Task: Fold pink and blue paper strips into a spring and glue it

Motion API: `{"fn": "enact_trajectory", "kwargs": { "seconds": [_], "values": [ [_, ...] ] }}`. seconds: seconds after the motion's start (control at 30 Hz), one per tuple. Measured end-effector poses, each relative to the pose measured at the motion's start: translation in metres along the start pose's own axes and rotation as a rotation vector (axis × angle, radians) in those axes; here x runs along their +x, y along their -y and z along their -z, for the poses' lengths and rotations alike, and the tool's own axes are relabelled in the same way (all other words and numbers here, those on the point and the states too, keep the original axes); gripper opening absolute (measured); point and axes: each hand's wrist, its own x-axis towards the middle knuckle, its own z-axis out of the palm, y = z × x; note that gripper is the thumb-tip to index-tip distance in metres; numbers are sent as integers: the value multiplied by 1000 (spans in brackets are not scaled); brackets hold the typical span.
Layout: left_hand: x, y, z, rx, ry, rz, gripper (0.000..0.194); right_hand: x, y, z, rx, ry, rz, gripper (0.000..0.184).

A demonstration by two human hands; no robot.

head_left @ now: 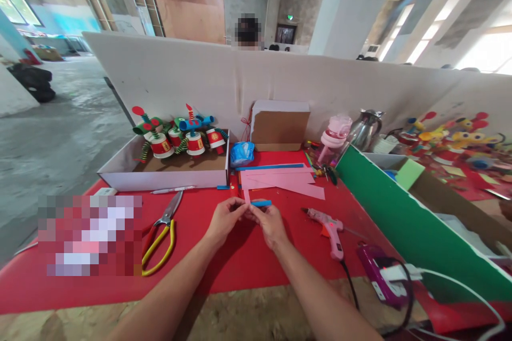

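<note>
Both my hands meet over the red table cover (208, 277), a little above it. My left hand (224, 219) pinches a small pink strip (247, 197) at its fingertips. Pressed against it from the right, my right hand (269, 222) pinches a short blue strip (261, 203). The two strips touch where my fingers come together. Just behind my hands lie sheets of pink paper (280, 178) and a long blue strip (270, 167).
Yellow-handled scissors (162, 234) lie to the left, a pink glue gun (330, 226) to the right with a power strip (378, 277). A white box (160, 173) holds finished paper toys (176, 136). A green-walled box (400, 224), bottle (334, 138), kettle (366, 128) and white partition (280, 74) stand behind.
</note>
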Motion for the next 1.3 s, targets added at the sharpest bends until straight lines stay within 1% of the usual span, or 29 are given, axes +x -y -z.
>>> {"fn": "enact_trajectory", "kwargs": {
  "seconds": [0.17,0.43,0.5,0.57,0.67,0.83,1.07,1.2,1.3],
  "values": [
    [0,0,0,19,-50,-13,29,0,-2,1,-40,-25,10,35],
    [0,-3,0,-20,-33,23,29,0,-2,1,-92,-15,48,28],
    [0,-4,0,-36,-44,32,29,0,1,1,-89,0,41,26],
    [0,-5,1,-61,-49,33,29,-1,4,1,-48,39,5,25],
    [0,-6,2,-125,-32,34,31,0,6,2,34,101,-55,29],
    [0,-5,2,-167,-12,48,31,0,5,2,72,139,-77,36],
    [0,-3,2,-131,-21,41,30,-1,2,1,31,131,-50,37],
    [1,-1,1,-156,-46,68,29,0,0,1,18,128,-31,36],
    [1,-1,1,-170,-41,71,28,0,-1,2,23,129,-23,35]
  ]
}}
